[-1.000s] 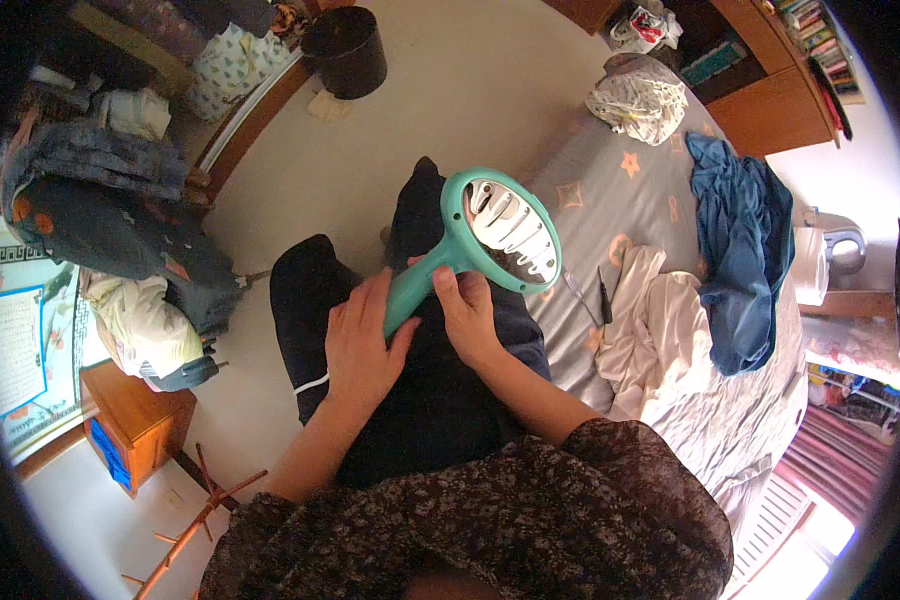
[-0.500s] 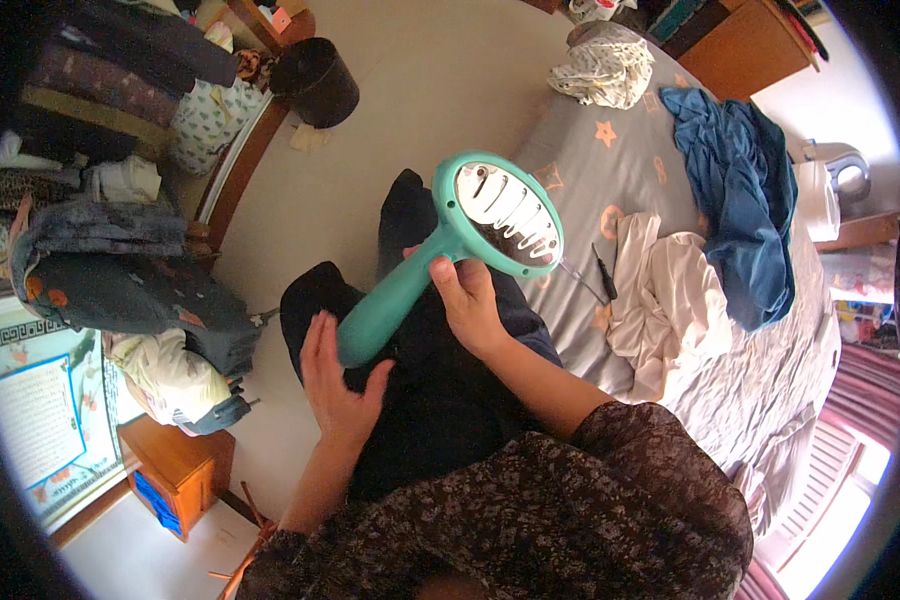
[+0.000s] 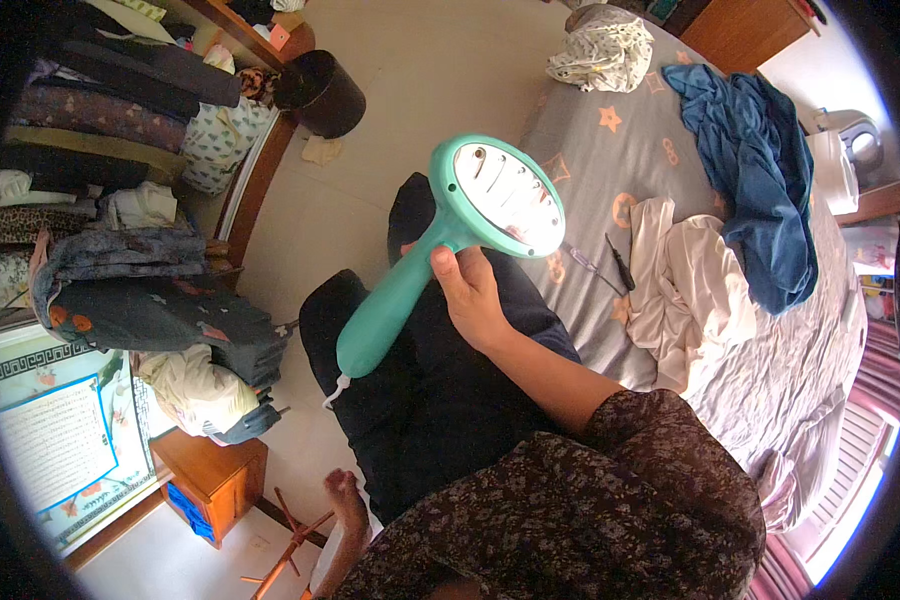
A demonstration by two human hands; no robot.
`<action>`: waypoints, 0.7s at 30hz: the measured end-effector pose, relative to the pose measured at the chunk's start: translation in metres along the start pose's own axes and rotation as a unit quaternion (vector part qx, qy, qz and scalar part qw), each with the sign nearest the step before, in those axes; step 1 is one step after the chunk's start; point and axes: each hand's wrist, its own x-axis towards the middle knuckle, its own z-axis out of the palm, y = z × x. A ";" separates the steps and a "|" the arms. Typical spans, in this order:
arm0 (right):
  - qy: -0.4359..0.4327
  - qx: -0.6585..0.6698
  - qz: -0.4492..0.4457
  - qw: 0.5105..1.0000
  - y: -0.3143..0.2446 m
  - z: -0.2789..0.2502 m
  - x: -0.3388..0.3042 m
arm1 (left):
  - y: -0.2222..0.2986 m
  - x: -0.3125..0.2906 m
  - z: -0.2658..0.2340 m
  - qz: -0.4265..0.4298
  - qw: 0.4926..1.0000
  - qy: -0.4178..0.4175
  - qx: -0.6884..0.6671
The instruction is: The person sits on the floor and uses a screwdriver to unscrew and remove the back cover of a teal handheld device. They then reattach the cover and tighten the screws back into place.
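A teal handheld garment steamer slants above my dark-trousered lap, its oval metal plate facing up and catching glare. My right hand is wrapped round the top of the handle just under the head, thumb in front. A white cord leaves the handle's lower end and passes out of sight beside my leg. My left hand is low at my left side, apart from the steamer, with its fingers curled. What it holds, if anything, cannot be made out; something white shows behind it.
To the right, a bed bears a screwdriver, a cream cloth, a blue garment and a patterned bundle. Clothes hang at left, above a wooden stool. A dark bin stands on the floor ahead.
My left hand has let go of the steamer's lower handle and dropped to my left side, uncovering the handle end and cord. The right hand keeps its grip on the steamer.
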 end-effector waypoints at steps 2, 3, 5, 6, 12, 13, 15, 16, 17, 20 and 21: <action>-0.004 0.002 0.005 1.000 0.001 0.001 0.000 | -0.045 -0.001 -0.008 -0.090 0.992 -0.066 -0.051; -0.010 0.002 0.007 1.000 0.001 0.002 -0.001 | -0.071 0.002 -0.014 -0.113 0.985 -0.095 -0.086; -0.011 0.001 0.008 1.000 0.000 0.001 -0.001 | -0.085 0.002 -0.017 -0.152 0.969 -0.148 -0.129; -0.010 0.003 0.009 1.000 -0.001 0.001 -0.001 | -0.091 0.001 -0.019 -0.168 0.963 -0.159 -0.135; -0.007 0.005 0.014 1.000 0.000 0.001 0.000 | -0.095 -0.006 -0.023 -0.226 0.944 -0.187 -0.149; -0.006 0.009 0.017 1.000 -0.001 0.000 0.000 | -0.095 -0.006 -0.021 -0.229 0.943 -0.190 -0.148; 0.005 0.017 0.018 1.000 0.003 0.000 -0.001 | -0.092 -0.006 -0.021 -0.238 0.941 -0.193 -0.146; 0.010 0.019 0.019 1.000 0.004 0.000 -0.001 | -0.093 -0.007 -0.021 -0.241 0.939 -0.195 -0.147; 0.010 0.015 0.028 0.999 0.004 0.000 -0.001 | -0.093 -0.007 -0.020 -0.244 0.938 -0.196 -0.147; 0.011 0.007 0.047 0.999 0.001 0.000 0.000 | -0.092 -0.007 -0.019 -0.251 0.936 -0.200 -0.148; 0.011 0.006 0.049 0.999 0.001 -0.002 0.000 | -0.091 -0.007 -0.018 -0.253 0.934 -0.203 -0.148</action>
